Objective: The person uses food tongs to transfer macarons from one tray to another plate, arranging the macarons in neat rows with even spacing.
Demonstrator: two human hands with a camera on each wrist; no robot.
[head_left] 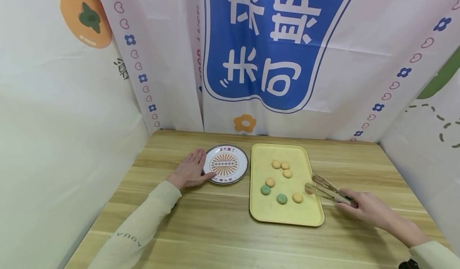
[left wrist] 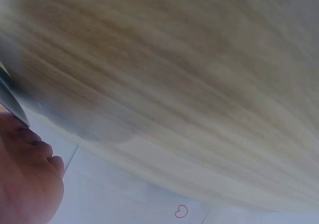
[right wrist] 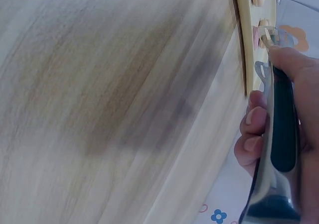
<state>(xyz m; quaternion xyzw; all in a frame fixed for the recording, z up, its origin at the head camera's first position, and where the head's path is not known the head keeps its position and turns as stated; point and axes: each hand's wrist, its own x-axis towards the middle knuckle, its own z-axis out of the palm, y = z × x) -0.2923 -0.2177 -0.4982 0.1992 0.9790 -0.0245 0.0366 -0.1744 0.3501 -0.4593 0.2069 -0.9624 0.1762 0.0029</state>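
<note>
My left hand (head_left: 192, 169) lies at the left side of a white patterned plate (head_left: 225, 176), fingers stretched along its edge and the thumb over the rim. In the left wrist view only part of that hand (left wrist: 27, 176) and a sliver of the plate's edge show. A pair of tongs (right wrist: 284, 124) with dark green grips is held in my right hand (head_left: 371, 209). Its spread tips reach over the right edge of a yellow tray (head_left: 284, 217), by a pinkish cookie (head_left: 308, 189). Several yellow cookies (head_left: 297, 197) and two green cookies (head_left: 282, 198) lie on the tray.
Plate and tray stand side by side on a wood-grain table (head_left: 215, 229). A printed cloth (head_left: 172, 61) hangs behind the table's back edge, and white walls (head_left: 54, 141) close in both sides.
</note>
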